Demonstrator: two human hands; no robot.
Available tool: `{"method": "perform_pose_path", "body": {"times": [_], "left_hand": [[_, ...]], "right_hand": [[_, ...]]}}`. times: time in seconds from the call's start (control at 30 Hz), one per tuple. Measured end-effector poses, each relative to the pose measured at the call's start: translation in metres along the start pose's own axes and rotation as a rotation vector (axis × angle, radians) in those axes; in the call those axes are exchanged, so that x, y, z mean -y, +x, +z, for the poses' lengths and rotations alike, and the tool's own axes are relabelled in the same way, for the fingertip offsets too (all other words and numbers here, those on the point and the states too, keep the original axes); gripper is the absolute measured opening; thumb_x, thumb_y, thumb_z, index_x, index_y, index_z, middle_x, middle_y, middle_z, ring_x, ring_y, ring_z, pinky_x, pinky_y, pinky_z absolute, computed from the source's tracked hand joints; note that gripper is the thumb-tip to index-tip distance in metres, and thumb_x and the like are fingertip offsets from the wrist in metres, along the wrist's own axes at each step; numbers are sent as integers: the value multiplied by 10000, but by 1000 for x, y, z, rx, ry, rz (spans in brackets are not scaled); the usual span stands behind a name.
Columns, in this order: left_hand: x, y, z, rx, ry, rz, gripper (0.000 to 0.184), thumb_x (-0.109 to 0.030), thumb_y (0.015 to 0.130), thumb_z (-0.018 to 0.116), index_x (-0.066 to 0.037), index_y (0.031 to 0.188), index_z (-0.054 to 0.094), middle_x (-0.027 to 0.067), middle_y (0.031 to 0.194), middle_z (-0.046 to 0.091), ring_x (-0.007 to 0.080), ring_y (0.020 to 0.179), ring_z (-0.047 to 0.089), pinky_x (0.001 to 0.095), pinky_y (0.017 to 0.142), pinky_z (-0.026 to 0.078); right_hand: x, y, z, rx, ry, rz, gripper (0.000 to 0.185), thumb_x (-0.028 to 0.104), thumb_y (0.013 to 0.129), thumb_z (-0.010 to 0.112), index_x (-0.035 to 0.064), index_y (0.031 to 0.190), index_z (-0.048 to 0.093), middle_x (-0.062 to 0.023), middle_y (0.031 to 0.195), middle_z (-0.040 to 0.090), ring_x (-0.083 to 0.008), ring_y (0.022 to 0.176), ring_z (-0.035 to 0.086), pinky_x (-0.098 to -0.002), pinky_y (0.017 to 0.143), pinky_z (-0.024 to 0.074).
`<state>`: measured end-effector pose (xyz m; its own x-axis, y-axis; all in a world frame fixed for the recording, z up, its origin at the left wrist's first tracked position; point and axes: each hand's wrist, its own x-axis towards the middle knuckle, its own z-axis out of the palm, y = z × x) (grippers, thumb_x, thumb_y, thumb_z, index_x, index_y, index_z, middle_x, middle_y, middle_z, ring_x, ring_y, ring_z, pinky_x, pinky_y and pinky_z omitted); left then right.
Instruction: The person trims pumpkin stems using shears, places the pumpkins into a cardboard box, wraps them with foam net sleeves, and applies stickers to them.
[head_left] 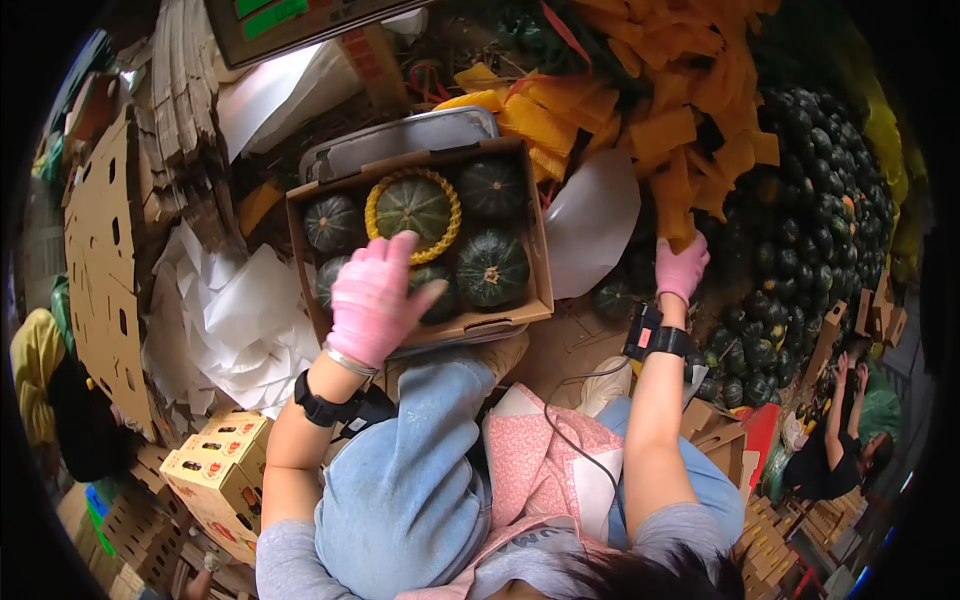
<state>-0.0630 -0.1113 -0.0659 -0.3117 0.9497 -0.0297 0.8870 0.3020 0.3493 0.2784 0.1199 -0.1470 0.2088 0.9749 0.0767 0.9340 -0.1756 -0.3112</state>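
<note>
A cardboard box (540,250) holds several dark green pumpkins (493,268). One pumpkin (410,208) at the middle of the back row has a yellow foam net ring (455,215) around it. My left hand (372,305), in a pink glove, is over the front left of the box with thumb and fingers apart. Its fingertips reach the edge of the ringed pumpkin; whether they press on it I cannot tell. Off to the right, my gloved right hand (682,268) has its fingers closed on the lower end of an orange foam net sleeve (676,222).
Orange foam sleeves (660,130) heap up at the back. Many pumpkins (815,200) are piled at right. A scale (290,25) with a green display stands at top. White paper sheets (225,310) and a printed carton (218,470) lie left. Another person (835,455) is at far right.
</note>
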Motion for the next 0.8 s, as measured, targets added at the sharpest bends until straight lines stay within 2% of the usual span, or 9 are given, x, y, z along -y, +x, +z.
{"method": "perform_pose_path", "body": {"times": [0.07, 0.13, 0.3, 0.5, 0.57, 0.63, 0.67, 0.73, 0.8], "left_hand": [[-21, -3, 9, 206, 68, -50, 782, -255, 638, 800, -172, 1315, 418, 183, 1090, 497, 365, 870, 586, 449, 704, 509], [-29, -4, 14, 307, 68, -119, 832, -283, 609, 819, -178, 1322, 404, 198, 1082, 468, 382, 884, 567, 474, 722, 496], [-21, -10, 25, 52, -302, -115, 794, -188, 582, 797, -164, 1255, 376, 212, 1117, 399, 418, 897, 550, 481, 750, 504], [-35, 28, -24, -284, -312, 238, 581, -89, 571, 798, -87, 1059, 483, 153, 1068, 463, 365, 879, 569, 403, 686, 518], [-29, 56, -14, -213, -225, 292, 479, -72, 648, 756, -75, 1061, 513, 158, 1181, 492, 382, 1037, 541, 421, 847, 494], [-32, 69, 2, -163, 146, 308, 381, -95, 712, 716, -73, 1058, 557, 162, 1261, 501, 391, 1184, 468, 422, 996, 420], [-39, 70, -6, -262, 118, 458, 280, -165, 752, 718, -56, 974, 588, 150, 1165, 548, 361, 1112, 524, 408, 921, 462], [-60, 62, -19, -47, -552, 522, 262, -252, 791, 717, -48, 902, 597, 143, 1038, 572, 342, 996, 568, 400, 836, 486], [-74, 52, -25, 118, -725, 477, 350, -330, 809, 718, -33, 935, 583, 137, 927, 549, 335, 845, 560, 393, 727, 473]], "right_hand": [[-12, 23, 2, 122, -234, -4, 745, 436, 718, 713, 79, 1312, 440, -230, 1264, 481, -427, 1176, 450, -463, 988, 399], [-21, 41, 3, 249, -243, -95, 460, 393, 800, 621, 55, 1111, 619, -217, 1055, 611, -395, 1007, 577, -447, 868, 470], [-9, 29, 5, 22, -282, -302, 355, 339, 867, 538, 84, 1093, 634, -180, 1023, 627, -374, 929, 605, -459, 805, 484], [42, -36, -56, -92, 50, -333, 199, 219, 815, 609, 53, 925, 608, -118, 935, 617, -312, 791, 619, -388, 682, 500], [62, -66, -65, -92, 319, -480, 149, 137, 783, 637, 33, 877, 587, -99, 858, 582, -260, 696, 577, -350, 631, 476], [79, -94, -67, 157, 664, -318, 108, 47, 798, 644, 23, 875, 572, -48, 783, 552, -140, 701, 529, -273, 633, 450], [88, -104, -66, 259, 855, -342, 78, 40, 839, 633, 21, 879, 569, -12, 769, 554, -97, 713, 505, -248, 646, 438], [106, -123, -80, 635, 1181, -203, 115, 94, 876, 667, 28, 898, 576, 14, 813, 572, -56, 743, 494, -209, 700, 425], [116, -135, -77, 859, 1570, -204, 114, 95, 873, 674, 56, 936, 587, 4, 908, 599, -76, 780, 539, -208, 736, 439]]}}
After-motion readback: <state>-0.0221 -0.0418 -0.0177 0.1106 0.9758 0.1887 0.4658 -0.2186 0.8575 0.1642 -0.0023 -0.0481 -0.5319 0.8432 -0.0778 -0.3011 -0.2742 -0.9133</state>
